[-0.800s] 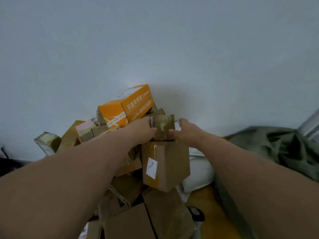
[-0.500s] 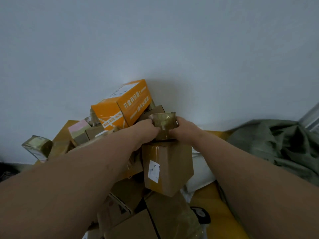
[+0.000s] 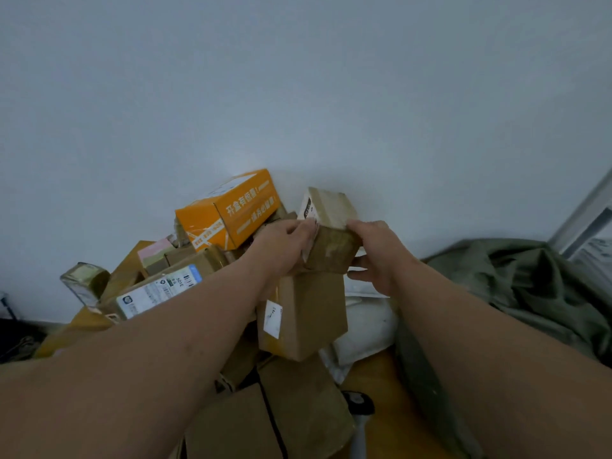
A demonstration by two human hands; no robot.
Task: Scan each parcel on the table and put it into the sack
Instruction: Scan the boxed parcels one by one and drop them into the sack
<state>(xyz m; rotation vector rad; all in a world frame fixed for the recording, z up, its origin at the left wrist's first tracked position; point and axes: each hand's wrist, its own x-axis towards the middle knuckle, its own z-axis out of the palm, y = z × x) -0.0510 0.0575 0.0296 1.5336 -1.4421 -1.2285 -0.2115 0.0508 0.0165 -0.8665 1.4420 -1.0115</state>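
A small taped brown parcel (image 3: 331, 226) is held up between my left hand (image 3: 284, 243) and my right hand (image 3: 374, 253), above the parcel pile. Its pale top end with a white label points at the wall. Just below it a taller brown box (image 3: 308, 319) with a white sticker leans in the pile. An orange box (image 3: 231, 210) lies on top of the heap to the left. The green sack (image 3: 530, 286) is bunched up at the right. A black scanner (image 3: 359, 400) lies on the table beside the lower boxes.
Several more brown boxes and a labelled parcel (image 3: 159, 289) crowd the left and front of the yellow table (image 3: 387, 379). A white padded bag (image 3: 364, 326) lies between pile and sack. A plain wall stands right behind the pile.
Both hands have lifted the small taped parcel up off the tall box and tipped it so its long side and labelled end now show.
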